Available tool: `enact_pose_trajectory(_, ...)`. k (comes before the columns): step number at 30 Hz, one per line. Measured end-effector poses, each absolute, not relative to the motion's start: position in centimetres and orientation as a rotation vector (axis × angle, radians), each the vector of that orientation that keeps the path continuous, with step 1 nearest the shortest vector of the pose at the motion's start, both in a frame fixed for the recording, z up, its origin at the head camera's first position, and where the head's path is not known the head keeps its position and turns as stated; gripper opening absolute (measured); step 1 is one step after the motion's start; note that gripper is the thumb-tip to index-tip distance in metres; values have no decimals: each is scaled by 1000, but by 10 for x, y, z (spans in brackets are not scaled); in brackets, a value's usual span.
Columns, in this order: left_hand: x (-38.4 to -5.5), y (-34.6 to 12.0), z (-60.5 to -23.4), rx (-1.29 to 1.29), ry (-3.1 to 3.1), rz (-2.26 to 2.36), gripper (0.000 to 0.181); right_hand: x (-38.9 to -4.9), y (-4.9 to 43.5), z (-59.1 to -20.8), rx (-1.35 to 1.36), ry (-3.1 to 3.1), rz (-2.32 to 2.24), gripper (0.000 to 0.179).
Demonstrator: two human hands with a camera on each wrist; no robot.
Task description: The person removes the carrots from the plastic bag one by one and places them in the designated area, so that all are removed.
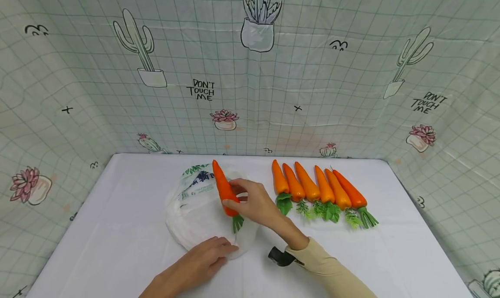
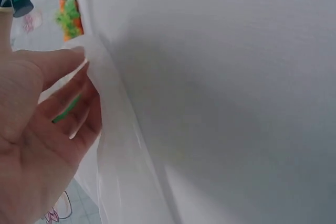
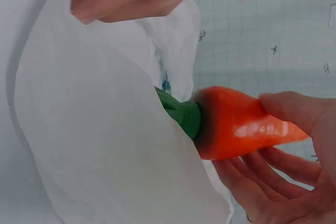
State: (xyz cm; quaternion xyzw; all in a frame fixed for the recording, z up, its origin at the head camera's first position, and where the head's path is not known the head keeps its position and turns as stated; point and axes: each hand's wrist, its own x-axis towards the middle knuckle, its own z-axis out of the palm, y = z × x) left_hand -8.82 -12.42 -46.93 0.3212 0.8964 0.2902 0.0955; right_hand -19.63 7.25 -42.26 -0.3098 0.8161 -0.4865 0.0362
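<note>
My right hand (image 1: 255,201) holds an orange carrot (image 1: 223,187) between thumb and fingers, over a white plastic bag (image 1: 195,222) with blue and green print. The carrot's tip points away from me. In the right wrist view, its green stem (image 3: 184,118) is partly hidden behind the bag's edge (image 3: 105,114). At the near side of the bag, my left hand (image 1: 203,261) pinches the rim between thumb and fingers. The left wrist view shows the thin plastic (image 2: 123,145) lifted at the fingertips.
Several more carrots (image 1: 308,185) with green tops lie in a row at the back right of the white table (image 1: 113,228). A black wrist device (image 1: 282,256) sits by the right sleeve. Patterned cloth (image 1: 297,81) rises behind the table and at both sides.
</note>
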Motion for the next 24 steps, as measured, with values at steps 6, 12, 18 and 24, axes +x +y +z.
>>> enact_pose_trajectory(6, -92, -130, -470, 968, 2682, 1082, 20, -200, 76, -420, -853, 2486, -1691, 44)
enact_pose_trajectory(12, -96, -136, -472, 1021, 2665, 1212, 21, -203, 81, -412, -710, 2438, -1831, 44)
enact_pose_trajectory(18, -98, -139, -471, 1014, 2666, 1248, 19, -209, 90, -406, -565, 2416, -1902, 44)
enact_pose_trajectory(24, -101, -142, -471, 1029, 2719, 1301, 15, -211, 104, -399, -455, 2376, -1963, 47)
